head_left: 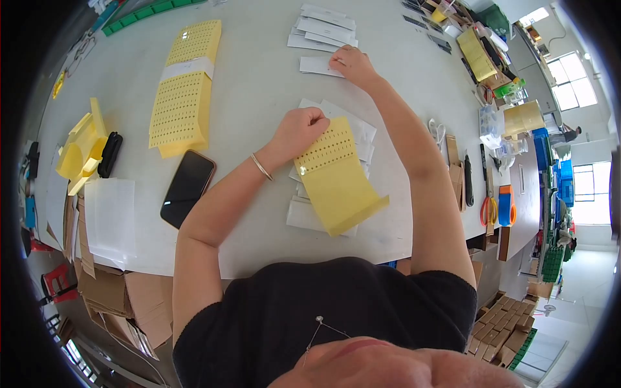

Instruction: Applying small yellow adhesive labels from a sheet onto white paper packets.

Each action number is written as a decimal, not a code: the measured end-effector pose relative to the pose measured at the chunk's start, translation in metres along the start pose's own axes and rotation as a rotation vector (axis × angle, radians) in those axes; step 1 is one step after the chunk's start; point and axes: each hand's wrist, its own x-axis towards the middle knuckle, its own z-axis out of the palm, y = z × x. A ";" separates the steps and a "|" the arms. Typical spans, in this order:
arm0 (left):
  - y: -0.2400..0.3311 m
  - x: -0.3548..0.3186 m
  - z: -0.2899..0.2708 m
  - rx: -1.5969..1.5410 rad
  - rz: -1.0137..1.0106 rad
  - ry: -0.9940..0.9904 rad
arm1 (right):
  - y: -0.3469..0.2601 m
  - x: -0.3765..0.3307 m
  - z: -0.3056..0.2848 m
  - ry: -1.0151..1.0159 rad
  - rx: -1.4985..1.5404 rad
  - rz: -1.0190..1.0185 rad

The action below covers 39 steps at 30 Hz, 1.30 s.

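Observation:
My left hand is closed on the upper end of a yellow card sheet with rows of small dark holes. The sheet's near end is folded up. Under it lie overlapping white slips, partly covered. Farther out, my right hand has its fingers pressed together at the right end of a single white slip, whose gripped corner is hidden. Just beyond it sits a loose pile of similar white slips.
A long stack of yellow perforated sheets with a white band lies left. Nearer are a black phone, a black case and a folded yellow piece. Scissors, a tape roll and clear containers are at right.

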 end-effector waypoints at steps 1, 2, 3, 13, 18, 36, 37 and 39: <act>0.000 0.000 0.000 0.000 -0.003 0.005 | 0.000 0.002 0.004 -0.095 -0.020 0.047; 0.000 0.000 0.000 0.006 0.000 -0.001 | 0.001 0.002 0.006 -0.098 -0.018 0.043; 0.000 -0.001 0.000 0.012 0.003 -0.007 | 0.004 0.000 0.005 -0.095 0.048 0.061; 0.007 -0.004 -0.001 0.092 0.031 -0.030 | -0.003 -0.014 -0.012 -0.158 0.157 0.114; 0.005 -0.005 -0.003 0.097 0.069 -0.021 | -0.029 -0.057 -0.032 -0.345 0.356 0.048; -0.011 0.007 -0.004 -0.091 -0.035 0.077 | -0.076 -0.086 -0.043 0.064 0.134 -0.526; -0.011 0.006 -0.004 -0.090 -0.038 0.078 | -0.067 -0.072 -0.042 0.065 0.193 -0.441; -0.007 0.004 -0.005 -0.020 -0.040 0.063 | -0.041 -0.048 -0.029 0.061 0.344 -0.205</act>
